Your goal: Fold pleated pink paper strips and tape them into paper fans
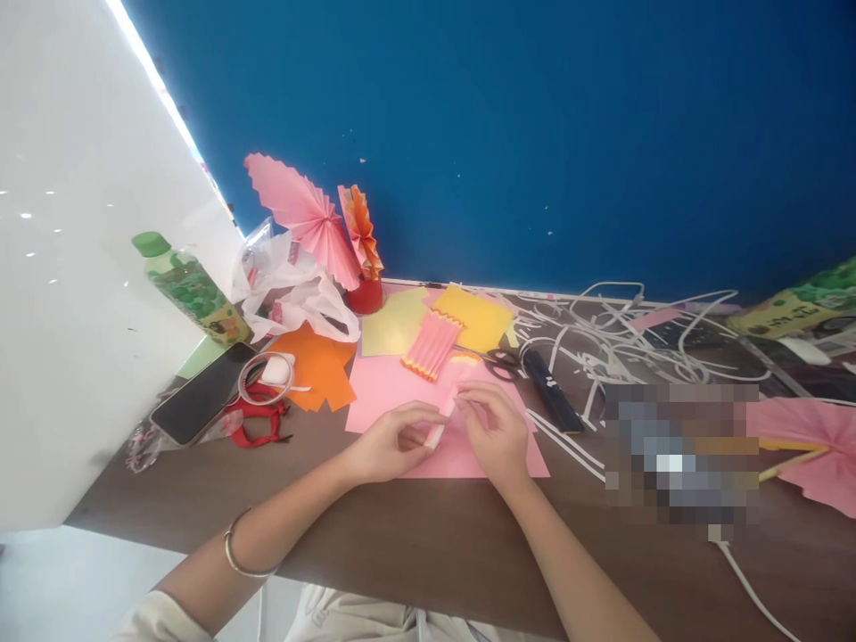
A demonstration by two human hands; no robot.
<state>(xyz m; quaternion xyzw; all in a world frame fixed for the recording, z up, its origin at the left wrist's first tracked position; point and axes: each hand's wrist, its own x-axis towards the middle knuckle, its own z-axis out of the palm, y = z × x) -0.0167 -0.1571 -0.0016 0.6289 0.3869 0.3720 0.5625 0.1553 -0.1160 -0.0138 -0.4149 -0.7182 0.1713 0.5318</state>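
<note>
Between my two hands is a narrow folded paper strip, pale along its edge, slanting up to the right. My left hand pinches it near the lower end, thumb and fingers together. At the upper end my right hand is closed on the same strip, its fingertips partly covering it. Both hands are over a large pink paper sheet on the table. Just beyond them lies a pleated pink paper piece with orange edges. Black-handled scissors rest near my right hand.
Left stand a green-capped bottle, a phone, a tape roll, orange paper and a plastic bag. Pink paper fans rise behind. Yellow sheets lie ahead; white cables and a black case sit right.
</note>
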